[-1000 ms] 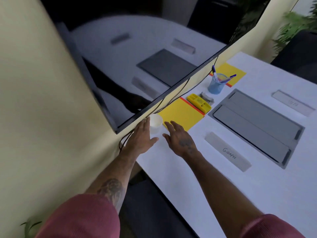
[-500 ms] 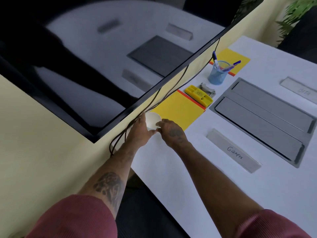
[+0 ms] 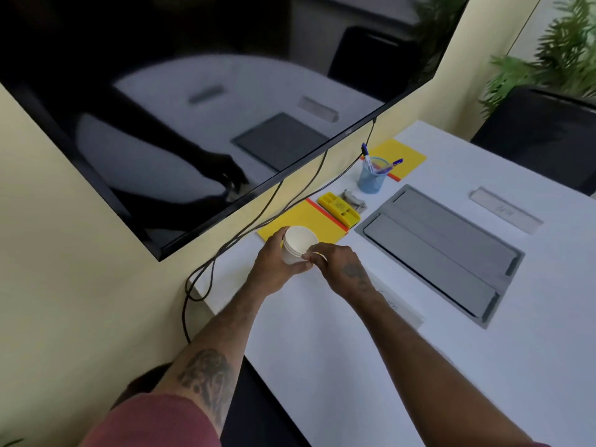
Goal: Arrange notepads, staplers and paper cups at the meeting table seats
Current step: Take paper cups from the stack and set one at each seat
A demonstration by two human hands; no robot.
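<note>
A stack of white paper cups [image 3: 298, 241] is tilted toward me above the white table [image 3: 371, 366]. My left hand [image 3: 274, 269] grips the stack from the left and below. My right hand [image 3: 338, 264] pinches the stack's rim on the right side. Just behind the cups lies a yellow notepad [image 3: 301, 217] with an orange edge. A yellow stapler [image 3: 338, 209] and a grey stapler [image 3: 354, 201] lie beside it. A second yellow notepad [image 3: 400, 158] lies farther back.
A blue pen cup [image 3: 371, 180] with pens stands between the notepads. A grey cable hatch [image 3: 442, 250] sits in the table's middle. Name plates lie at the back right [image 3: 506, 209] and under my right forearm [image 3: 400, 309]. A wall screen [image 3: 200, 101] hangs left, with cables [image 3: 225, 250] dangling.
Both hands reached to the cup stack standing on the table by the notepad, took hold of it, and have lifted and tilted it toward me.
</note>
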